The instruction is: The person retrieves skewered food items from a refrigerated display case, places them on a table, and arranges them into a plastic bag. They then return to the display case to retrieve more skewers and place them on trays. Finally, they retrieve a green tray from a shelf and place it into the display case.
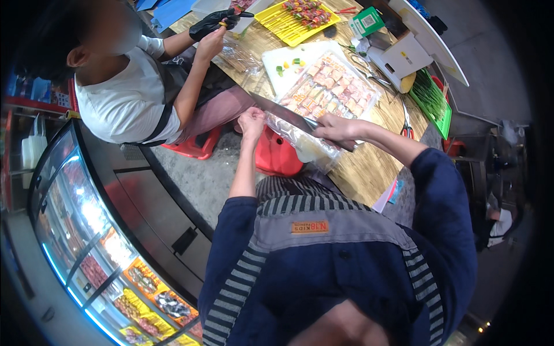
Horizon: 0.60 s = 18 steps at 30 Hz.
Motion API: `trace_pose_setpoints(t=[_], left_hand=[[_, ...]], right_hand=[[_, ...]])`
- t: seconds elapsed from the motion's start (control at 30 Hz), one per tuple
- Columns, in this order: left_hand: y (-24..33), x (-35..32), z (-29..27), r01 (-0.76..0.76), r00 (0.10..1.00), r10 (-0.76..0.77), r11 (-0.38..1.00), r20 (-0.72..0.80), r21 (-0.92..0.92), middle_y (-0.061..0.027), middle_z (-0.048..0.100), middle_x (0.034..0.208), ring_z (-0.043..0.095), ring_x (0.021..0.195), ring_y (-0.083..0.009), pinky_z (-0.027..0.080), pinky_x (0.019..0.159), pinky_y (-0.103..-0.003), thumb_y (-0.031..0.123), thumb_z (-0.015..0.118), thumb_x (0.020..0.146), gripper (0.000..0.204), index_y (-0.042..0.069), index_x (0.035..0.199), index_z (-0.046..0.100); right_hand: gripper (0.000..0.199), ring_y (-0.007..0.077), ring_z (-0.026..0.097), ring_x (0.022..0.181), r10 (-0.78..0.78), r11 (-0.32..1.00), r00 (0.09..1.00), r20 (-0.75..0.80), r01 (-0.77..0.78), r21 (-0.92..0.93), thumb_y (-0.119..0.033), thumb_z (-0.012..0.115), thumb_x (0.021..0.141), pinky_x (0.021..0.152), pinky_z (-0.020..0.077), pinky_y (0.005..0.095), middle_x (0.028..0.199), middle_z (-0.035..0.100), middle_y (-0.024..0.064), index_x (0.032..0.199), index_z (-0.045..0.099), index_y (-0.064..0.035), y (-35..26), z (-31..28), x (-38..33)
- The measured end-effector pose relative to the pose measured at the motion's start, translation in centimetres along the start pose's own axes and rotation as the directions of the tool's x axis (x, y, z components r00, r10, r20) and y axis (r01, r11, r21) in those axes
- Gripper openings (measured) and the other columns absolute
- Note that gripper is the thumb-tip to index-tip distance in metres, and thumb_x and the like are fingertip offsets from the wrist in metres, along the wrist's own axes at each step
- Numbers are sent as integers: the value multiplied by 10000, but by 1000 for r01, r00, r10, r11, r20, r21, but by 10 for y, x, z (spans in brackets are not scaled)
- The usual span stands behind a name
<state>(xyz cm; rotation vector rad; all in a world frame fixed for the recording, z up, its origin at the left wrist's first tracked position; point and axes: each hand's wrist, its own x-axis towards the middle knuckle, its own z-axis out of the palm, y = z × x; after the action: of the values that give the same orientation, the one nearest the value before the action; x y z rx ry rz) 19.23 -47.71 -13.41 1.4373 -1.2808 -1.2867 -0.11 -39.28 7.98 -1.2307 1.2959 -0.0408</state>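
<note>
My right hand (337, 128) is closed around the handle of a large knife (284, 113), its wide blade pointing left over the near edge of a meat package. This flat, clear plastic package (323, 86) holds rows of pale pink meat pieces and lies partly on a white cutting board (274, 59). My left hand (252, 122) is closed by the blade's far end, pinching the package's loose clear plastic at the table edge; its fingertips are partly hidden. Green and yellow pepper pieces (279, 70) are scattered on the board.
Across to the left sits a co-worker (130, 92), one hand black-gloved (216, 24). A yellow tray (298, 39) of skewers stands at the back. Scissors (407, 124) and a green basket (438, 118) of green vegetables are at right. A red stool (277, 154) stands below; a lit display case (86, 230) is at left.
</note>
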Motion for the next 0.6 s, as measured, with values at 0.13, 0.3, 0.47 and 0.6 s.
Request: trace_pose_setpoints(t=[0.13,0.3,0.47,0.6], left_hand=[[-5,0,-2,-42,999,42,998,9,40,-28,543,545,524,491,-83,460,469,-237,-19,566,661,33,8,666,585],[-9,-13,1,97,995,-96,991,12,-97,-30,548,575,519,499,-78,461,466,-220,-48,558,684,60,10,678,571],[19,-29,7,84,996,-78,974,38,-209,-33,552,605,519,500,-86,449,477,-210,-37,561,727,51,11,716,547],[9,-40,-15,199,969,-239,895,-54,-398,-46,546,599,520,489,-103,428,468,-205,-50,544,727,79,9,777,526]], right_hand=[[333,122,399,258,-59,994,996,-60,65,87,-191,422,806,247,309,253,416,470,80,560,463,29,33,5,41],[237,117,433,304,37,998,998,54,-40,51,-146,418,811,283,343,249,451,476,70,674,455,43,29,9,-11],[255,119,431,318,-47,997,998,39,45,59,-153,426,766,287,338,238,452,475,55,580,449,21,23,14,22],[261,122,439,333,94,995,984,150,-86,-57,-181,418,817,270,344,252,490,476,55,657,461,20,42,11,-29]])
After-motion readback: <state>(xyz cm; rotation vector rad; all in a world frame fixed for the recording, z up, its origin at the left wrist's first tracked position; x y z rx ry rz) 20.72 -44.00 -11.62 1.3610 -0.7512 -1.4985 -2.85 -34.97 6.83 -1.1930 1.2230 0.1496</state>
